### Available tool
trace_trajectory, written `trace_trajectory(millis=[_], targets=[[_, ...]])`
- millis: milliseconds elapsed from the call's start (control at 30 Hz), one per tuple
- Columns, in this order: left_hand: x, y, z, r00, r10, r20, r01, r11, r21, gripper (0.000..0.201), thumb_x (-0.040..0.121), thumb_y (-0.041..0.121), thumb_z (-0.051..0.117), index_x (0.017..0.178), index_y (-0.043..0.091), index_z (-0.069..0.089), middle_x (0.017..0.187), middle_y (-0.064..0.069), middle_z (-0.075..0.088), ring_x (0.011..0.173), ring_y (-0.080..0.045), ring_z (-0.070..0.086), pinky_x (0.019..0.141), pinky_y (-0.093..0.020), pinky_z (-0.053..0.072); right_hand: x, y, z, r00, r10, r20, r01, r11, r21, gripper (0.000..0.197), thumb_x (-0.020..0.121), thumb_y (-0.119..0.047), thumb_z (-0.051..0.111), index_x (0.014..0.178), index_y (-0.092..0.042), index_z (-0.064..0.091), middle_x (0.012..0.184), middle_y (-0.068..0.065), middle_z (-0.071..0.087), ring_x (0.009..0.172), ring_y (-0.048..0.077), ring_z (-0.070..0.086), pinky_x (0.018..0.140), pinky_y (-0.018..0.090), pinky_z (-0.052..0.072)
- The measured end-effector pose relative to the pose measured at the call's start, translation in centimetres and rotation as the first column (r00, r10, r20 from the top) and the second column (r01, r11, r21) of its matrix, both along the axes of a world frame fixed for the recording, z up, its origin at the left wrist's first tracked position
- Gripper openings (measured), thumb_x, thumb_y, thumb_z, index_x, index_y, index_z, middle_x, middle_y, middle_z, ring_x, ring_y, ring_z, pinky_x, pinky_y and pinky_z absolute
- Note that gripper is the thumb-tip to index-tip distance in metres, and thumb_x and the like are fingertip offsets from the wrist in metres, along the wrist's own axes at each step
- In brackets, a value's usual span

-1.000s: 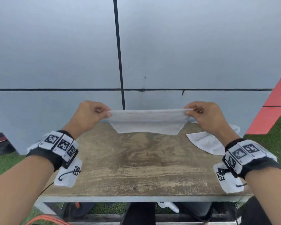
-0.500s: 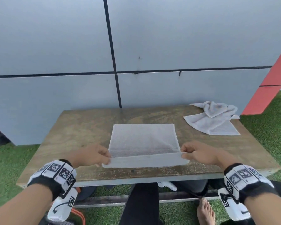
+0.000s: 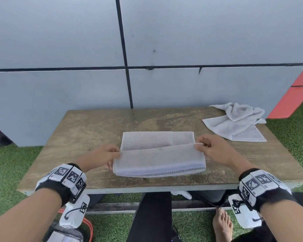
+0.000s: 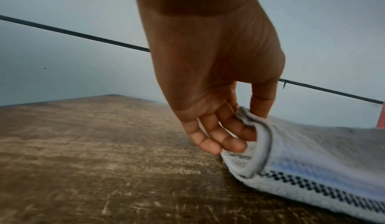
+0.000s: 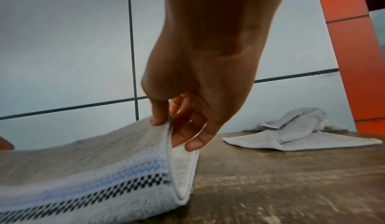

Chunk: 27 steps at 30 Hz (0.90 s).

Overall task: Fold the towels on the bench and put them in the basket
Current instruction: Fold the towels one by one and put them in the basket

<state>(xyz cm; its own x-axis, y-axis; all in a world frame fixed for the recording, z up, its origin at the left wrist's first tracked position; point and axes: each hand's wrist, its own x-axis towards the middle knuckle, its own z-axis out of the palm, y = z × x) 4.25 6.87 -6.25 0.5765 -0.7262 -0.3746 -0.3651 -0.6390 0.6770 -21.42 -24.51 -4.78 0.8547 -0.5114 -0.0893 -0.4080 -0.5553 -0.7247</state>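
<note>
A white towel [image 3: 157,154] with a dark checked stripe lies in the middle of the wooden bench [image 3: 80,133], its near part lifted and carried over the far part. My left hand [image 3: 110,154] pinches the lifted edge at its left corner; in the left wrist view that hand [image 4: 239,128] has thumb and fingers round the towel [image 4: 312,161] edge. My right hand [image 3: 205,147] pinches the right corner; the right wrist view shows this hand [image 5: 166,125] with its thumb on top of the towel [image 5: 93,161]. No basket is in view.
A second white towel [image 3: 238,124] lies crumpled at the bench's far right corner, also seen as a heap [image 5: 295,132] in the right wrist view. A grey panelled wall [image 3: 182,41] stands right behind the bench. Green turf surrounds it. My legs and a bare foot [image 3: 222,222] are below the front edge.
The towel was laid flat on the bench from the air. Both hands then took the near edge and have lifted it up and away over the far half.
</note>
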Motion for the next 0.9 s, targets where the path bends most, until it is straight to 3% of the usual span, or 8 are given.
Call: trace_trajectory(millis=[133, 300, 433, 633, 767, 900], targets=[[1.1, -2.1, 0.6, 0.955, 0.181, 0.233, -0.144, 0.975, -0.168, 0.015, 0.098, 0.026, 0.063, 0.09, 0.016, 0.071, 0.084, 0.003, 0.072, 0.072, -0.008, 0.063, 0.064, -0.023, 0.045, 3.1, -1.1, -0.6, 0.99, -0.123, 0.066, 0.131, 0.982, -0.139, 0.011, 0.095, -0.027, 0.066, 0.089, -0.019, 0.066, 0.084, -0.003, 0.069, 0.079, 0.014, 0.062, 0.067, 0.03, 0.046], [3.3, -5.4, 0.2, 0.895, 0.286, 0.344, -0.226, 0.953, -0.204, 0.016, 0.095, 0.031, 0.065, 0.086, 0.02, 0.073, 0.084, 0.005, 0.072, 0.077, -0.011, 0.065, 0.062, -0.025, 0.044, 6.7, -2.6, -1.2, 0.978, -0.206, 0.041, 0.21, 0.951, -0.227, 0.019, 0.095, -0.023, 0.063, 0.08, -0.011, 0.062, 0.069, 0.002, 0.061, 0.062, 0.014, 0.052, 0.053, 0.027, 0.035], [4.8, -7.9, -1.6, 0.865, 0.293, 0.408, -0.262, 0.956, -0.131, 0.013, 0.093, 0.029, 0.066, 0.089, 0.019, 0.073, 0.085, 0.006, 0.07, 0.08, -0.01, 0.064, 0.069, -0.029, 0.052, 8.6, -3.7, -2.5, 0.967, -0.252, -0.039, 0.233, 0.937, -0.261, 0.021, 0.095, -0.024, 0.064, 0.076, -0.014, 0.06, 0.07, 0.0, 0.062, 0.064, 0.015, 0.056, 0.054, 0.029, 0.037], [5.5, -9.0, -3.5, 0.857, 0.262, 0.443, -0.268, 0.962, -0.049, 0.013, 0.093, 0.031, 0.066, 0.091, 0.019, 0.071, 0.09, 0.004, 0.07, 0.087, -0.017, 0.065, 0.075, -0.033, 0.054, 9.7, -4.4, -4.9, 0.952, -0.283, -0.119, 0.245, 0.933, -0.263, 0.02, 0.094, -0.026, 0.066, 0.076, -0.019, 0.059, 0.081, 0.002, 0.064, 0.075, 0.021, 0.061, 0.069, 0.036, 0.053], [5.9, -9.1, -3.9, 0.853, 0.257, 0.455, -0.261, 0.964, -0.055, 0.013, 0.093, 0.032, 0.066, 0.093, 0.02, 0.071, 0.092, 0.004, 0.069, 0.09, -0.017, 0.064, 0.076, -0.032, 0.052, 9.8, -4.4, -5.5, 0.955, -0.281, -0.094, 0.238, 0.918, -0.317, 0.017, 0.094, -0.028, 0.067, 0.081, -0.02, 0.063, 0.09, 0.004, 0.061, 0.079, 0.023, 0.059, 0.07, 0.033, 0.048], [6.5, -9.3, -4.0, 0.86, 0.199, 0.47, -0.217, 0.976, -0.015, 0.013, 0.092, 0.033, 0.067, 0.09, 0.02, 0.068, 0.091, 0.005, 0.066, 0.087, -0.017, 0.063, 0.073, -0.032, 0.051, 9.7, -4.5, -5.4, 0.962, -0.251, -0.104, 0.204, 0.919, -0.336, 0.018, 0.095, -0.028, 0.065, 0.081, -0.016, 0.063, 0.088, 0.003, 0.06, 0.08, 0.022, 0.057, 0.07, 0.032, 0.044]])
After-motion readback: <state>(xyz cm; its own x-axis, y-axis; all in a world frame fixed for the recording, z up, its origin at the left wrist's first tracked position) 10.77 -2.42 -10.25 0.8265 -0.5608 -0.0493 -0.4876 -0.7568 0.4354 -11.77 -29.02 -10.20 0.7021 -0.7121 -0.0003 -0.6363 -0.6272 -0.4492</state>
